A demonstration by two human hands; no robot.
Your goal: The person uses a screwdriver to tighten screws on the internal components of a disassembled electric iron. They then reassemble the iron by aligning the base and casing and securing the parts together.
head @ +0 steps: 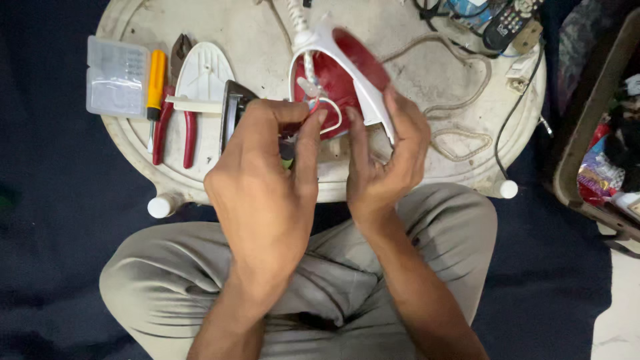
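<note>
A red and white clothes iron housing (347, 73) lies opened on a dirty white plastic table (413, 87). My right hand (387, 157) holds its white edge with thumb and fingers. My left hand (267, 180) pinches a thin white wire loop (330, 113) coming out of the housing, over the dark metal soleplate (233, 110). A dark tool handle with a green tip (287, 155) shows under my left fingers; whether the hand grips it is unclear.
At the table's left lie a clear plastic box (117, 77), a yellow-handled screwdriver (155, 87), red-handled pliers (175, 120) and a white iron-shaped cover (205, 77). A braided cord (460, 137) loops on the right. Remote controls (507, 23) sit at the far right. My crossed legs (333, 267) are below.
</note>
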